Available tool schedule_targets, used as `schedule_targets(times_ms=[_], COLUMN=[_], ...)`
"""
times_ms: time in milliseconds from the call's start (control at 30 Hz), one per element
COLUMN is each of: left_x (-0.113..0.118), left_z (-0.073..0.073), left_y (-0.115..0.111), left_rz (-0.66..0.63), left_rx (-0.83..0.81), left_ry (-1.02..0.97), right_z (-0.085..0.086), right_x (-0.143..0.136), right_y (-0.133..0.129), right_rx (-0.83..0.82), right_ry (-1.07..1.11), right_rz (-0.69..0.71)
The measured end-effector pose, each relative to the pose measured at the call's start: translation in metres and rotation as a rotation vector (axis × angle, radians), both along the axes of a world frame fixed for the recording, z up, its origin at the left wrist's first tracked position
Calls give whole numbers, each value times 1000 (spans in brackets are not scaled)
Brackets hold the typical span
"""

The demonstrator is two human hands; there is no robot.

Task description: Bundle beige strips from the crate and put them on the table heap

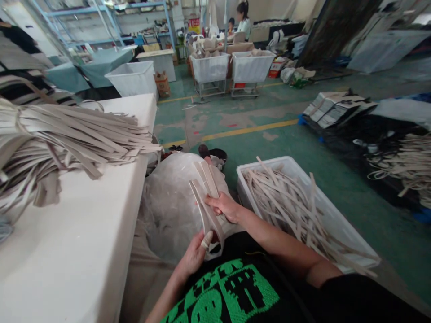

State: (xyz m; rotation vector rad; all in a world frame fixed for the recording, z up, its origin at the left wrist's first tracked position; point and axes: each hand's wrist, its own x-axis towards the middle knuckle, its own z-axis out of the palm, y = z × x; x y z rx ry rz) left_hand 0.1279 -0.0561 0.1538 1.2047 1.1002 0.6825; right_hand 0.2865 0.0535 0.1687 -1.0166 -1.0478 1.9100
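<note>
Several beige fabric straps point(206, 177) are held in front of my body, with their ends pointing away from me. My left hand point(195, 252) is closed around the lower, looped part of the straps, with a light wrap on its thumb. Higher up, my right hand point(225, 206) pinches the straps between thumb and fingers. Beneath them is a large pale plastic-covered bundle point(164, 197). To the right stands a white plastic bin point(340, 220) holding a tangle of similar straps point(283, 197).
A white table point(84, 233) at left carries a thick tied bundle of straps point(77, 134). Ahead stand wheeled white bins point(210, 67) and a blue shelf point(111, 22). On the right, stacked goods point(336, 107) and more straps point(407, 166) lie on a pallet. People are in the background.
</note>
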Motion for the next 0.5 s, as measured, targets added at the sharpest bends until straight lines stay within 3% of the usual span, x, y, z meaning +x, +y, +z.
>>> schedule_targets(times_ms=[100, 300, 500], left_x=[1, 12, 10], left_z=[-1, -2, 7], left_y=[4, 29, 40], left_rz=[10, 275, 154], left_rx=[-30, -20, 28], left_ry=[-32, -149, 22], right_z=[2, 6, 22], right_x=[0, -12, 12], right_y=[-1, -1, 30], right_rx=[10, 134, 261], right_ry=[27, -65, -128], right_rz=[0, -28, -182])
